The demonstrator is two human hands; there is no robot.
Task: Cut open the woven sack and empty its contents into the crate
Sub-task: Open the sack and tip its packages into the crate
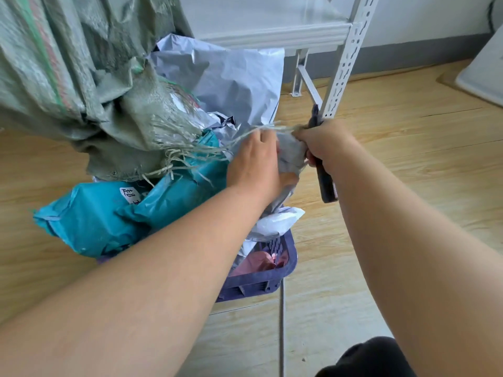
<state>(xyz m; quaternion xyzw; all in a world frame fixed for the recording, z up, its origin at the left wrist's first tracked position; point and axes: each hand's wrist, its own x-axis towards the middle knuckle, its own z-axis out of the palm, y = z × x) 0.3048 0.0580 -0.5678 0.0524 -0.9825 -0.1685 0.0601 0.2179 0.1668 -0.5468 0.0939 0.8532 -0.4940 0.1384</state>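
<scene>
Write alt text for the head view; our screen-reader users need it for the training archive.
A person's right hand grips a dark cutter and frayed strands, while the left hand holds a grey parcel. A cut green woven sack spills teal and grey parcels into a purple crate on a wooden floor.

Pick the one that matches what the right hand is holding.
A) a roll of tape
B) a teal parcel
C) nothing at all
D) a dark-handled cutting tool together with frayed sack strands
D: the right hand has its grip closed round a dark-handled tool, with pale frayed strands from the woven sack running into its fist.
</scene>
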